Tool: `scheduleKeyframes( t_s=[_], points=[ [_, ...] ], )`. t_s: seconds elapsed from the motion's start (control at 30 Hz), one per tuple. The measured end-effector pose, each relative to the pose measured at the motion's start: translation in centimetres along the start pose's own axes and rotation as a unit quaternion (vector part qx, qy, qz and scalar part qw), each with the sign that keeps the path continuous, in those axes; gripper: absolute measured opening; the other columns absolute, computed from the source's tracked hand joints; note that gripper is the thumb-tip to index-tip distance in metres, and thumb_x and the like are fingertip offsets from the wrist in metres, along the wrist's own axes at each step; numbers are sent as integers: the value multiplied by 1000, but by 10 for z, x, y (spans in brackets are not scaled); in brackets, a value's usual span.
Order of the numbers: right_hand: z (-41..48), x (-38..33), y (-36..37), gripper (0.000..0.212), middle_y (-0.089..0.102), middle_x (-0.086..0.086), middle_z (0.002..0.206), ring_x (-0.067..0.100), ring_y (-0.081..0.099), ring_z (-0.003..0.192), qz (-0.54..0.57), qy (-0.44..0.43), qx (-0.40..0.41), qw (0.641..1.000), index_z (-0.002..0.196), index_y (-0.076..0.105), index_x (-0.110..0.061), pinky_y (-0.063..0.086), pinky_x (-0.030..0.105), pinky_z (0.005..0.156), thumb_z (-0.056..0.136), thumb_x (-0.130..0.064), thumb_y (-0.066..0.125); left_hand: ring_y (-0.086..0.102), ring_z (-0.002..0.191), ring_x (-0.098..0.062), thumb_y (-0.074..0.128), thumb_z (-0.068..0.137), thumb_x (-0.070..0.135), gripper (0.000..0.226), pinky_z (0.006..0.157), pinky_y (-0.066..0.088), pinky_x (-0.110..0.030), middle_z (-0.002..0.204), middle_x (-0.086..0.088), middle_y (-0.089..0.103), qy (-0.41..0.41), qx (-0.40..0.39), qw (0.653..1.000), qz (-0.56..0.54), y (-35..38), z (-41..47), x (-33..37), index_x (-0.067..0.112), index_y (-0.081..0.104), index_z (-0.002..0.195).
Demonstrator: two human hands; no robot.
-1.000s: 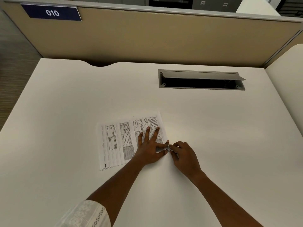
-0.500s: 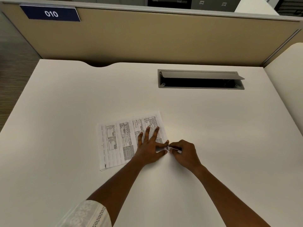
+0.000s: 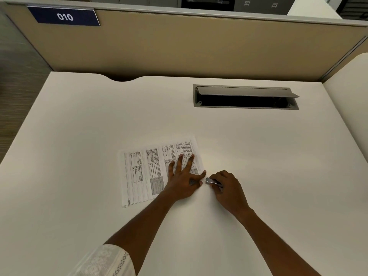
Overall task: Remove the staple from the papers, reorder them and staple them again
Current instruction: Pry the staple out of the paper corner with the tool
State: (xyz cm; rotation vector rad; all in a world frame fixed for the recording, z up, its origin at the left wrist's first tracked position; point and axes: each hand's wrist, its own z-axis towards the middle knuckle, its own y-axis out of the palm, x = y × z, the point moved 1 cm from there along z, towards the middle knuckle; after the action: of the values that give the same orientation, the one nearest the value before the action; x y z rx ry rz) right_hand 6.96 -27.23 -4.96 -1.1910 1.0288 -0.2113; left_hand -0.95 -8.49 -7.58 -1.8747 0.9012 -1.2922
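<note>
A stack of printed papers (image 3: pixel 143 172) lies flat on the white desk (image 3: pixel 79 136), long side running left to right. My left hand (image 3: pixel 184 177) presses flat on its near right part, fingers spread and straight, thumb reaching toward the corner. My right hand (image 3: pixel 227 188) sits just right of the stack and grips a small metal tool (image 3: pixel 212 181), its silver tip pointing at the corner beside my left thumb. The staple itself is too small to make out.
An open grey cable hatch (image 3: pixel 246 97) is set into the desk at the back right. A beige partition (image 3: pixel 179 46) with a blue "010" label (image 3: pixel 64 16) closes the far edge. A second desk (image 3: pixel 352 86) adjoins on the right.
My right hand has shifted slightly to the right and back from the papers' corner, and more of the metal tool shows. My left hand stays pressed on the stack.
</note>
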Motion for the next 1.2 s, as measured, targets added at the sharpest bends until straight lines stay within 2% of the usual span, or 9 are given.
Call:
scheduleKeyframes(
  t_s=[0.17, 0.3, 0.37, 0.5, 0.63, 0.8, 0.9, 1.1, 1.2],
  points=[
    [0, -5, 2, 15, 65, -6, 93, 15, 60, 85, -2, -8, -2, 1000, 104, 72, -21, 52, 29, 69, 90, -18, 68, -27, 153, -31, 14, 86, 76, 67, 122, -10, -61, 171, 2, -9, 11, 27, 999, 35, 3, -3, 0, 58, 41, 145],
    [2, -6, 4, 16, 66, -4, 90, 16, 61, 81, 11, 0, -1, 1000, 102, 74, -19, 54, 31, 68, 86, -15, 71, -24, 154, -36, 11, 85, 78, 70, 121, -10, -61, 171, 0, -9, 11, 19, 999, 44, 1, -3, 1, 58, 39, 146],
    [4, -7, 3, 17, 68, -1, 86, 18, 63, 76, 32, 10, 5, 999, 99, 75, -18, 54, 33, 67, 83, -12, 73, -26, 154, -36, 16, 87, 77, 65, 121, -10, -61, 171, 0, -11, 9, 4, 999, 47, 0, -2, 1, 59, 39, 145],
    [8, -7, 1, 19, 68, 0, 80, 16, 64, 69, 70, 26, 5, 997, 95, 78, -19, 52, 30, 62, 79, -9, 77, -28, 153, -37, 41, 100, 63, 43, 120, -13, -60, 171, -2, -15, 5, -21, 999, 37, -4, -1, 1, 59, 42, 143],
    [11, -4, 1, 19, 70, -4, 81, 11, 64, 71, 90, 44, -6, 995, 93, 79, -23, 49, 22, 65, 78, -11, 80, -30, 152, -38, 44, 100, 62, 41, 120, -14, -58, 170, -2, -17, 2, -22, 999, 25, -4, 1, 3, 60, 45, 140],
    [17, 1, 0, 13, 76, -3, 85, 14, 69, 79, 110, 77, -20, 991, 91, 80, -24, 55, 31, 73, 78, -20, 83, -32, 151, -37, 46, 99, 61, 40, 120, -16, -57, 170, -1, -19, -4, -27, 1000, 7, -6, 1, 5, 59, 47, 139],
    [20, 3, 1, 13, 77, -2, 88, 13, 69, 82, 110, 89, -34, 989, 93, 80, -20, 53, 24, 75, 81, -24, 82, -31, 151, -38, 47, 99, 60, 41, 120, -15, -58, 170, -1, -19, -5, -26, 1000, 9, -7, 0, 5, 60, 47, 140],
    [15, 2, -2, 16, 74, -3, 90, 10, 68, 82, 104, 58, -34, 992, 96, 77, -18, 52, 17, 75, 81, -18, 81, -32, 151, -38, 47, 99, 60, 40, 120, -17, -57, 170, -2, -20, 1, -28, 1000, 4, -9, -1, 6, 60, 46, 140],
    [13, 5, -4, 15, 74, -5, 90, 8, 69, 83, 122, 68, -10, 990, 93, 77, -19, 51, 12, 76, 80, -14, 82, -32, 150, -38, 47, 99, 60, 42, 120, -17, -58, 169, -2, -21, 0, -30, 1000, 8, -8, 0, 5, 59, 45, 141]
  ],
)
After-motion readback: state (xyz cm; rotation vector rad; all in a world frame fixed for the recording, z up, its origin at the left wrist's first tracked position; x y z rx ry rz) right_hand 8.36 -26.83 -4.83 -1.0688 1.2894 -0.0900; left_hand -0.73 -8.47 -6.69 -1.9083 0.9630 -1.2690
